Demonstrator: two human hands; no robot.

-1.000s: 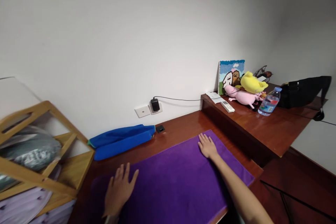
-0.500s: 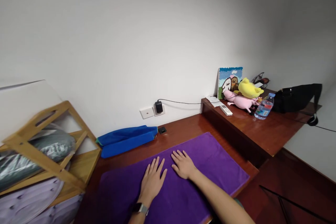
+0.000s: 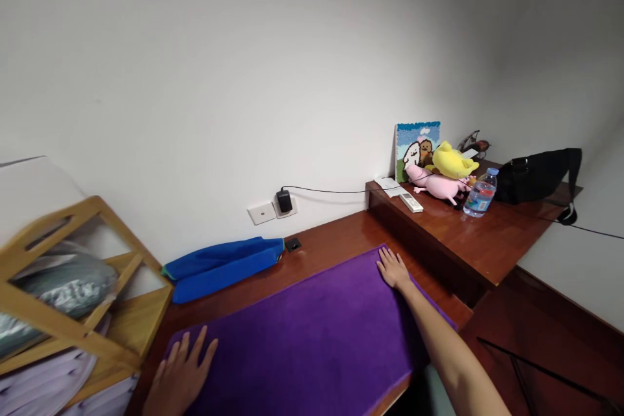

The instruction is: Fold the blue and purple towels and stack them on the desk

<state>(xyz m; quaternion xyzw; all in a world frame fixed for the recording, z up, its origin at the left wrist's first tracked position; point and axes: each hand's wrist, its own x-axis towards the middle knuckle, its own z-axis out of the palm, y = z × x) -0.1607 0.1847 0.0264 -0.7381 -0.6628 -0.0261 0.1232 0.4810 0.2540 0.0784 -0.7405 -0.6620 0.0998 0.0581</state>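
Observation:
A purple towel (image 3: 292, 357) lies flat on a reddish-brown wooden surface (image 3: 322, 240). My left hand (image 3: 180, 374) rests on the towel's near left corner, fingers spread and partly over the edge. My right hand (image 3: 392, 268) presses on the towel's far edge, fingers apart and reaching its far corner. Neither hand grips anything. A blue rolled cloth (image 3: 221, 270) lies beyond the towel, against the wall.
A bamboo shelf (image 3: 92, 292) with grey and lilac soft items stands at the left. A charger (image 3: 285, 201) sits in a wall socket. On a raised wooden step are a remote (image 3: 411, 202), plush toys (image 3: 451, 162), a water bottle (image 3: 480, 194) and a black bag (image 3: 533, 177).
My hands were close together mid-towel half a second ago. They have spread apart, the left sliding to the near left corner and the right to the far edge.

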